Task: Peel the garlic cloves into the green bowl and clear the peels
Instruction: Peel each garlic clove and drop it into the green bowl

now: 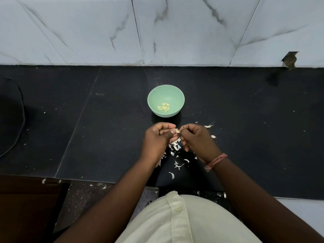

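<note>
A green bowl (156, 95) stands on the black counter and holds several peeled garlic cloves (164, 107). Just in front of it, my left hand (157, 139) pinches a small garlic clove (176, 131) between thumb and fingers. My right hand (196, 139) meets it from the right, and its fingertips pinch the skin at the clove's tip. White garlic peels (175, 146) lie scattered on the counter under and behind my hands. Two unpeeled cloves (209, 126) lie to the right of my right hand.
The black counter (254, 128) runs left to right, backed by a white marble wall (157, 32). A dark cable (22, 109) curves along the far left. The counter's front edge (105, 181) is close to my body.
</note>
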Tool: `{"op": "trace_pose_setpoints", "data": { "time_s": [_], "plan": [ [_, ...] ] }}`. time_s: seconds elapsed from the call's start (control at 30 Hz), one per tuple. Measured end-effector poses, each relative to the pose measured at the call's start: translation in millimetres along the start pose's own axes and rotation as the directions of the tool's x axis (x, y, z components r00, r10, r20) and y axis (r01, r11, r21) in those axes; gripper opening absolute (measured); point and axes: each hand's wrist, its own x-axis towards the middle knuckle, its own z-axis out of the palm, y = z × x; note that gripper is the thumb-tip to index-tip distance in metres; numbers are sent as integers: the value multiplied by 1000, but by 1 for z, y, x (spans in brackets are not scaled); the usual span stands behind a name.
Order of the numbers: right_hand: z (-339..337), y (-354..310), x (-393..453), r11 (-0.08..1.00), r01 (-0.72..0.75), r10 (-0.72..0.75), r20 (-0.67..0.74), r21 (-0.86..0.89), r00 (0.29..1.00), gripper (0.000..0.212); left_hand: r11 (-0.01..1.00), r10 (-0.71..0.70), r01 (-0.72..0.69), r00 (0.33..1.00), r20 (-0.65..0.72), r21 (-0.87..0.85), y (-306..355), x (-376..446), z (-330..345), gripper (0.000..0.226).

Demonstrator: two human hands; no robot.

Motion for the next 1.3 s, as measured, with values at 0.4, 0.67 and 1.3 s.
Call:
{"op": "trace_pose_setpoints", "data": {
  "time_s": [0.4, 0.67, 1.3],
  "plan": [
    [5, 8, -2, 974, 44, -56, -49, -224, 997, 12, 903, -310, 294, 951, -3, -313, -4, 3, 0, 10],
    [-5, 8, 2, 985, 34, -56, -127, -167, 990, 8, 915, -264, 253, 964, 7, -314, -2, 1, -2, 8],
    [8, 25, -5, 954, 140, -177, -118, -265, 977, 14, 917, -236, 196, 969, -76, -346, -20, 1, 0, 12]
  ]
}}
